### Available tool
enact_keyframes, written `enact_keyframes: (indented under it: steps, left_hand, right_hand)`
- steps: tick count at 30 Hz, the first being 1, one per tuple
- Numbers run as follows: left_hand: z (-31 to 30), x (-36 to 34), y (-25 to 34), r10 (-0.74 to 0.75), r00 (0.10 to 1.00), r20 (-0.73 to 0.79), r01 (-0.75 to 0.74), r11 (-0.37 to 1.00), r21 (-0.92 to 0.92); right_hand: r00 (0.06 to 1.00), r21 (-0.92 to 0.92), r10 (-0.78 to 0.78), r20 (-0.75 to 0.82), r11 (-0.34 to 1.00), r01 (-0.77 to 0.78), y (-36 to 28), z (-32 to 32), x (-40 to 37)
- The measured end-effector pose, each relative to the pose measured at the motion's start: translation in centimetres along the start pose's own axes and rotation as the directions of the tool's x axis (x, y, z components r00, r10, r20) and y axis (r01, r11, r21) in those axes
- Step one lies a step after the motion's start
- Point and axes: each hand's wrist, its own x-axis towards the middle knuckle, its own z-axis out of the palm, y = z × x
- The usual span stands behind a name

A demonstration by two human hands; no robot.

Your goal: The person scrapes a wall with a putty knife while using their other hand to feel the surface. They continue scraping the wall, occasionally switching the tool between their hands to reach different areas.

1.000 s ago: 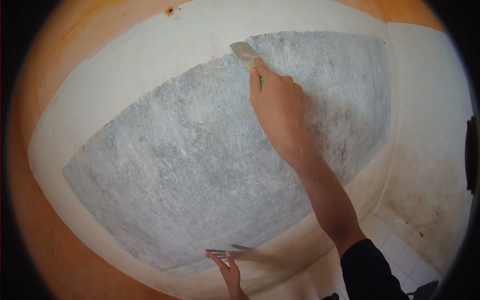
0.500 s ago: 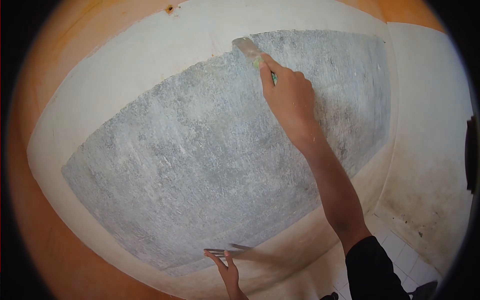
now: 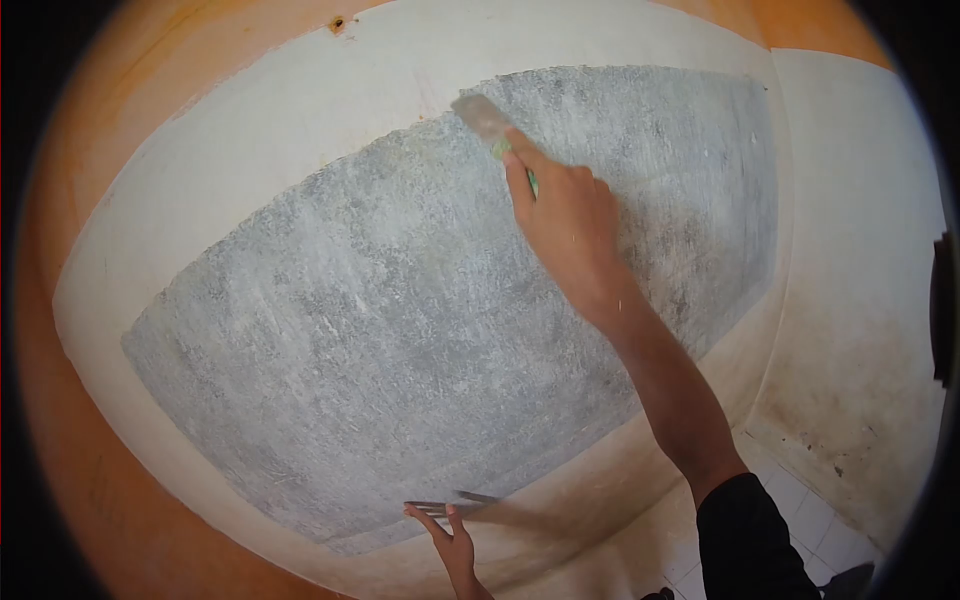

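My right hand (image 3: 570,215) is closed around the green handle of a putty knife (image 3: 482,116). Its wide metal blade lies at the upper edge of a rough grey patch (image 3: 380,330) on the wall, where the grey meets the white band. Low in the view, my left hand (image 3: 455,550) grips a thin dark flat tool (image 3: 430,509), seen nearly edge-on close to the patch's lower border. The exact kind of that tool does not show.
White wall surface (image 3: 230,170) surrounds the grey patch, with orange paint (image 3: 50,440) beyond it. A small hole (image 3: 337,23) marks the wall at the top. At right, a stained white wall (image 3: 850,300) meets this one above a tiled floor (image 3: 800,510).
My right hand and the putty knife have moved a little down and left along the patch's upper edge. My left hand has stayed nearly in place.
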Motion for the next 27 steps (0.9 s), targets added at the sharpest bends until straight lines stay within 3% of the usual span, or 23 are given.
enact_keyframes:
  steps: [8, 12, 14, 18, 23, 27]
  left_hand:
    - [0.0, 0.3, -0.5, -0.005, 1.000, -0.004, 0.004, 1.000, -0.021]
    - [-0.3, 0.1, -0.8, 0.001, 1.000, 0.015, -0.001, 1.000, -0.031]
    - [-0.1, -0.1, -1.0, -0.007, 1.000, 0.008, 0.008, 0.999, -0.038]
    - [-0.9, 0.4, -1.0, -0.020, 0.999, 0.030, 0.020, 1.000, -0.019]
    - [-0.7, 0.0, -0.3, -0.028, 0.999, 0.021, 0.027, 1.000, 0.013]
    - [-1.0, 0.5, -1.1, -0.080, 0.995, 0.067, 0.077, 0.996, 0.045]
  right_hand:
    - [0.983, -0.023, 0.005, -0.183, 1.000, -0.010, -1.0, 1.5, 1.1]
    - [0.984, 0.012, 0.029, -0.173, 1.000, -0.027, -1.6, 1.0, 0.5]
    - [0.995, -0.012, 0.075, -0.068, 0.997, -0.076, -1.8, 0.7, 0.0]
    - [0.994, 0.030, 0.037, -0.101, 0.999, -0.034, -0.7, 0.3, 1.1]
    - [0.996, -0.004, 0.087, 0.015, 0.996, -0.087, -0.2, -0.3, -0.3]
    - [0.992, -0.037, 0.038, -0.120, 0.998, -0.043, -0.4, 0.4, 1.1]
